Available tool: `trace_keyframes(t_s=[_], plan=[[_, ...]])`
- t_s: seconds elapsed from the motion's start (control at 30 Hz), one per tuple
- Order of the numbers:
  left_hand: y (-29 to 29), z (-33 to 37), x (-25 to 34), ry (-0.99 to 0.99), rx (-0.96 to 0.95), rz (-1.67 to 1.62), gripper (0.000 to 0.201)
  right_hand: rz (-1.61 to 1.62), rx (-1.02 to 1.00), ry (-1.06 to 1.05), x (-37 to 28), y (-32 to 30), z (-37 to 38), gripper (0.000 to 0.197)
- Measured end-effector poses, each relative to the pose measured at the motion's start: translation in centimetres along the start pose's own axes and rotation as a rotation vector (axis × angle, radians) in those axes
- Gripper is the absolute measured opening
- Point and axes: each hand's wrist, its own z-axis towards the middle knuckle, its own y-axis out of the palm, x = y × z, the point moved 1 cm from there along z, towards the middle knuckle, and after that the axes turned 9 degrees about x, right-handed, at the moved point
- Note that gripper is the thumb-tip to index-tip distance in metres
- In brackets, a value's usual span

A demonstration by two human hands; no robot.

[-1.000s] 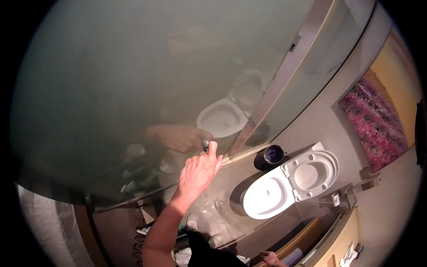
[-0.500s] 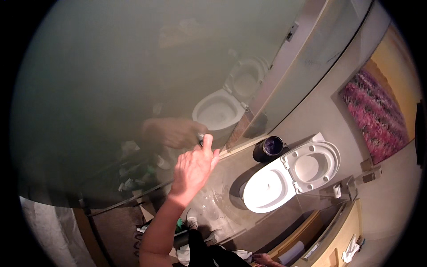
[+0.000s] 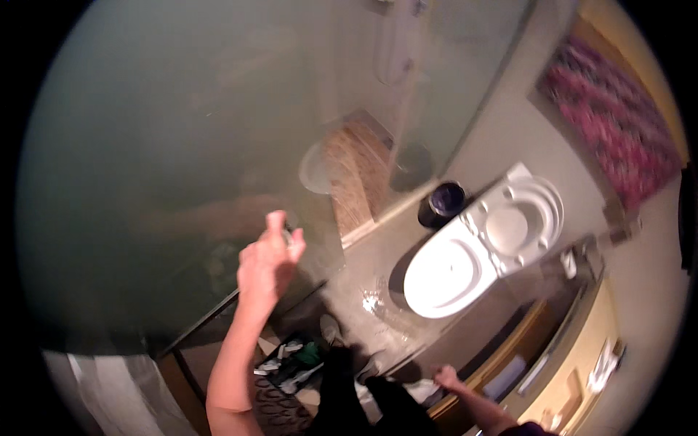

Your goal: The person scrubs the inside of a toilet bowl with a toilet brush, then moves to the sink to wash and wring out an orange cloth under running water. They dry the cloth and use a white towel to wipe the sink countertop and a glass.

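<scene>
Head view: my left hand point(image 3: 266, 270) grips the small handle point(image 3: 289, 234) on the glass door point(image 3: 182, 160).
My fingers curl narrowly around it, well left of the toilet point(image 3: 436, 280); my right hand point(image 3: 446, 378) is beside white cloth point(image 3: 423, 391), and I cannot tell whether it holds any.

"Where is the camera?"
"On the person's head, up above the left hand point(image 3: 267, 267) and the right hand point(image 3: 446, 378)."
"Which way does it look?"
"Down and ahead. It sees the big glass door point(image 3: 167, 160) past the left hand and the toilet point(image 3: 452, 267) past the right."
"How near is it?"
"Near. The left hand is closer than the shoe point(image 3: 331, 329). Straight edges bend at the sides."
</scene>
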Motion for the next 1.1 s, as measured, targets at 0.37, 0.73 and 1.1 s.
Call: trace_keyframes(t_s=[0.37,0.73,1.1], plan=[[2.2,0.1,0.2,0.127,0.000,0.338,0.021,0.291,0.114,0.212,-0.9,7.1,-4.9,0.038],[2.2,0.5,-1.9,0.217,-0.022,0.274,0.020,0.564,0.053,0.681,0.0,17.5,-14.8,0.034],[-0.3,-0.5,0.4,0.403,0.040,0.295,0.033,0.582,0.371,0.584,-6.9,12.4,-15.1,0.037]])
